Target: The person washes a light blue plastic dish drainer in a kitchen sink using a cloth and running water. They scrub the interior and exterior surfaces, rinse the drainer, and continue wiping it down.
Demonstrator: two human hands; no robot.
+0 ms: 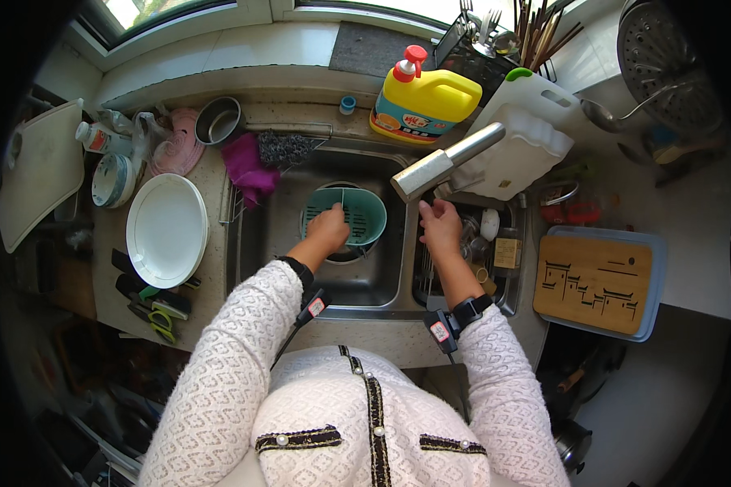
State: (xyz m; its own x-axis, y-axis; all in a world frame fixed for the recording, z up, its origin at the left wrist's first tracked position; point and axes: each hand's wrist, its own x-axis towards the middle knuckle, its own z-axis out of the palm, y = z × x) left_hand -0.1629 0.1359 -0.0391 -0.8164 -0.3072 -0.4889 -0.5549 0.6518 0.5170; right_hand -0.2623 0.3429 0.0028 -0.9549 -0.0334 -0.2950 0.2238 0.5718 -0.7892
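A round green plastic basket (374, 216) with a slotted bottom and an upright divider sits inside a steel pot (365, 251) in the large basin of the sink (268, 286). My left hand (328, 230) is closed at the divider; its fingertips are partly hidden. Beside the metal faucet (448, 161), my right hand (441, 225) has its fingers bent near the faucet's base, above the edge of the smaller basin. Whether those fingers grip anything is hidden. In that smaller basin, a rack holds glass jars (478, 248) and a small yellow-labelled container (507, 252).
White plates (167, 231), knives and scissors (161, 325) lie left of the sink. A purple cloth (250, 167) and steel scourer (286, 149) hang at its back-left corner. Behind stands a yellow detergent jug (426, 100). A wooden-topped tray (591, 283) sits right.
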